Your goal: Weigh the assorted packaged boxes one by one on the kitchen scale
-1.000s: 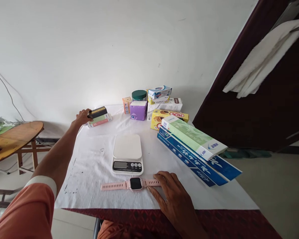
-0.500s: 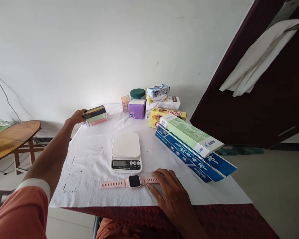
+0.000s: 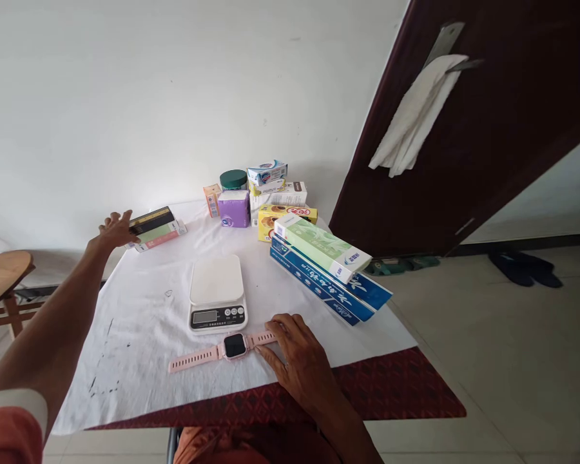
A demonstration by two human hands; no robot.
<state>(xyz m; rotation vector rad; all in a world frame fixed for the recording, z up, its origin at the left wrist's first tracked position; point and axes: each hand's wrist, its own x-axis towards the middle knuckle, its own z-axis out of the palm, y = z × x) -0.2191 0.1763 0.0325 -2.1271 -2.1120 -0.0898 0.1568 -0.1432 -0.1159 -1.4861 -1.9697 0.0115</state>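
Head view: the pink watch point(image 3: 234, 346) lies flat on the white cloth point(image 3: 145, 380), on the near side of the white scale point(image 3: 216, 283); its right strap runs between the thumb and fingers of the right hand point(image 3: 297, 354); the thumb rests at the near edge of the strap, the fingers at the far edge; the spacing is narrow, but whether the strap is pinched or only touched cannot be told.

The left hand point(image 3: 116, 230) is at the far left, fingers spread, against the left end of the black box point(image 3: 151, 221); this box lies on the green-and-pink box point(image 3: 163, 236); whether the hand grips either box cannot be told.

The tip of the right strap is covered by the right hand; the left ends of both boxes are partly covered by the left hand; the scale display shows no legible reading; the blue box point(image 3: 314, 283) is partly covered by the green-and-white box point(image 3: 323, 248); the wooden table point(image 3: 4, 277) is cut off at the left edge.
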